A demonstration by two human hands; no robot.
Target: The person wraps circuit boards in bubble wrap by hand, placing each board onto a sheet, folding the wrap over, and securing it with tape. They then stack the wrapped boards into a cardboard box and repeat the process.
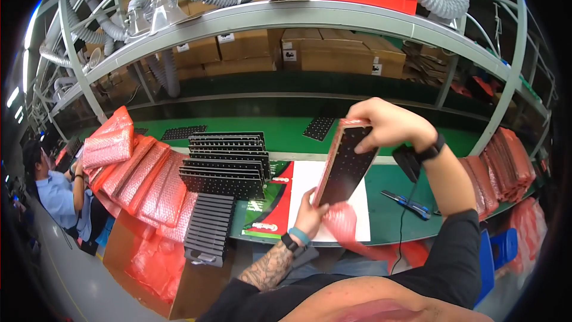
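Dark panel held up slantwise in both hands over the white sheet

The dark panel (pixel 350 164), dotted with small holes, was above the middle of the tabletop (pixel 379 183), over the white sheet (pixel 302 182). Long axis slanted: lower end near the tabletop's near edge and to the left, upper end toward the far edge and slightly right. Dotted face turned right and toward the person. Couldn't tell whether the lower end touched anything.

Left hand (pixel 308 219) was closed around the lower end, thumb and fingers gripping the corner. Right hand (pixel 390 122) pinched the upper end, thumb on the dotted face, fingers over the top. Pink wrap (pixel 339 220) bunched at the lower end and trailed toward the near edge.

Room: rightward, green tabletop ran from the panel to the stack of pink pouches (pixel 506 167) at the right end, with a blue-and-black cutter (pixel 405 204) and a black cable (pixel 401 241) in that stretch. Left was tighter: printed sheet (pixel 268 211), then a row of upright panels (pixel 223 173), a grey slotted rack (pixel 208 226) at the near edge, and a pink pouch pile (pixel 140 182) at the left end.
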